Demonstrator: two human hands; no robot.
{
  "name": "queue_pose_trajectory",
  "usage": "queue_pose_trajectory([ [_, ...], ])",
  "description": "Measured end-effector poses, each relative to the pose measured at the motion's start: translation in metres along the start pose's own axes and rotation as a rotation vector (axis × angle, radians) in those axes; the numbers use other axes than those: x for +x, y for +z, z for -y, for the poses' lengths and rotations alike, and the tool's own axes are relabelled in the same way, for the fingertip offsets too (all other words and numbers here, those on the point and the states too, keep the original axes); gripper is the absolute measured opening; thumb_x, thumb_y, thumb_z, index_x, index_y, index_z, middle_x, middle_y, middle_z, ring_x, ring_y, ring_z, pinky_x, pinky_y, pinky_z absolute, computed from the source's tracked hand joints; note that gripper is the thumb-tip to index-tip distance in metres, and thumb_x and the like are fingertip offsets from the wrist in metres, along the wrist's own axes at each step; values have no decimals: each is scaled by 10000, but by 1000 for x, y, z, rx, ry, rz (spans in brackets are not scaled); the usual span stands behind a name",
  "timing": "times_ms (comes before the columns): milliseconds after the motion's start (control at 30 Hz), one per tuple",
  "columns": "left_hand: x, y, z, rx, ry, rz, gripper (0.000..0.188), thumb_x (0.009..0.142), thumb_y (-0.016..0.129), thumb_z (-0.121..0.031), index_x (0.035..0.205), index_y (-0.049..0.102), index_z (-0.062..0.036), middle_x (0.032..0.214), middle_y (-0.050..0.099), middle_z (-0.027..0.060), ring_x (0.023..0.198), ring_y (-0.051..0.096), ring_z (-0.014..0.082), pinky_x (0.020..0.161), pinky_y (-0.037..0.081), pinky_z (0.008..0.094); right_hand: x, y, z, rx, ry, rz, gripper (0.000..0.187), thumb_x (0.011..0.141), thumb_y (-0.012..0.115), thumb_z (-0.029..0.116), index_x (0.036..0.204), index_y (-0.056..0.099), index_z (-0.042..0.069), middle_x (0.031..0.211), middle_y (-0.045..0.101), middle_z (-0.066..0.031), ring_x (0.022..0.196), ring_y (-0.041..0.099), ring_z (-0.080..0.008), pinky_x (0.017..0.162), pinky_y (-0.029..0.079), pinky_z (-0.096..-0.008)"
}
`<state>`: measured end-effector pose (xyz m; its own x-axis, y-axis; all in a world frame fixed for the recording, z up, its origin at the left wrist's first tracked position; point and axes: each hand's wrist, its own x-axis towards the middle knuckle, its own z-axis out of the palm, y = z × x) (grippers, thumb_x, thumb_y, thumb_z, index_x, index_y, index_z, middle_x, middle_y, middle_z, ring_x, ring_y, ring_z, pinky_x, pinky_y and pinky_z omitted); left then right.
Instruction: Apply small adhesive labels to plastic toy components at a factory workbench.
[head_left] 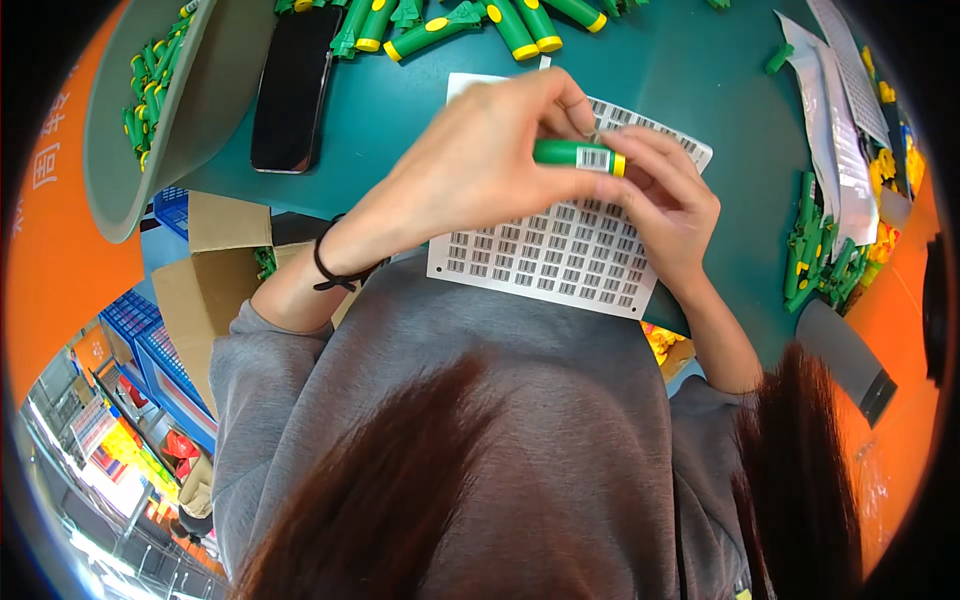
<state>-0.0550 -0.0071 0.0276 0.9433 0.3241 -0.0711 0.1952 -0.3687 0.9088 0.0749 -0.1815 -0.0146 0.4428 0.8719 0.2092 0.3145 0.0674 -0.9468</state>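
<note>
A green plastic tube with a yellow end lies crosswise between my hands, and a white barcode label sits on its side near that end. My left hand is curled around the tube, hiding its left part. At the yellow end, my right hand has its fingers and thumb closed around the tip. The fingertips of both hands meet just above the tube; whether anything small is between them is hidden. Under the hands lies a white sheet covered with rows of barcode labels.
Several green tubes with yellow ends lie along the green table's far side. A black phone is at left, beside a grey bin of green pieces. More green pieces and plastic packaging are at right. A cardboard box stands below left.
</note>
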Motion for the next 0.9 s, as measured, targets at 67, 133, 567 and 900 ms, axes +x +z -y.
queue_pose_trajectory([
  [67,0,6,7,9,29,114,331,859,805,-243,1048,667,-10,885,705,60,835,659,112,789,528,274,-3,-3,0,-100,-53,50,391,808,755,-59,1192,708,1,1229,618,-136,1061,632,-186,863,531,-283],
  [133,-1,-3,3,-60,-37,195,361,855,812,-261,1070,662,-13,886,702,61,830,642,101,766,517,274,-4,-4,3,-55,-44,62,383,809,758,-54,1185,708,-3,1222,622,-132,1085,624,-204,889,526,-300],
  [567,-45,-138,-20,42,104,-907,358,1042,569,-310,918,729,-15,788,667,-19,736,573,39,615,398,207,108,-13,21,-758,-258,-72,317,864,744,118,1165,694,32,1122,684,-98,1044,626,-213,873,505,-316],
  [900,-10,-43,19,417,408,-484,164,834,756,-155,987,749,-98,1025,695,56,988,642,260,815,535,353,94,-7,16,-323,-20,-198,284,935,693,105,1184,648,-25,1037,696,-72,1019,653,-186,913,523,-323],
])
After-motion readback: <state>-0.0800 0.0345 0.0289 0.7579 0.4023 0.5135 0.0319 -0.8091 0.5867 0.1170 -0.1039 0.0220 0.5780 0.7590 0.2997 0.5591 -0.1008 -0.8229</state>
